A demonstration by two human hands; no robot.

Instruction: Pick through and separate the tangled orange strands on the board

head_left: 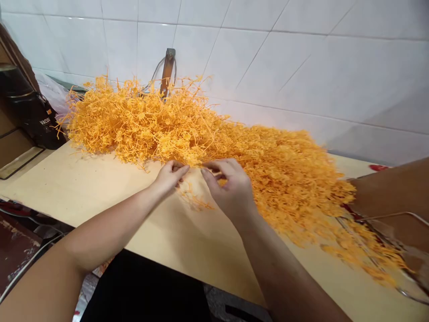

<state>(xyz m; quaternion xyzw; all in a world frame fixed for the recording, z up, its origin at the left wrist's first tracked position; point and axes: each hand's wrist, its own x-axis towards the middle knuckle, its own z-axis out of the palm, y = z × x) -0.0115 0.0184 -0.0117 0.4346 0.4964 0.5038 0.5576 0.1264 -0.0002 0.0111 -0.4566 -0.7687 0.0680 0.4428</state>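
Note:
A large heap of orange plastic flower sprigs (144, 120), with thin branching stems, lies along the table against the wall. My left hand (170, 176) is at the heap's front edge, thumb and fingers closed in a pinch. A small loose orange sprig (194, 199) shows just below it; I cannot tell whether the hand holds this sprig. Close by on the right, my right hand (231, 185) has its fingers curled and its thumb tip near the index fingertip. What lies between those tips is too small to make out. Flatter orange pieces (284, 170) spread behind and beside the right hand.
The pale wooden table (100, 188) meets a white tiled wall (268, 67). A rusty metal bracket (166, 71) stands behind the heap. At the left are a black container (33, 112) and a clear plastic bag (53, 91); a brown cardboard box (398, 201) is at the right.

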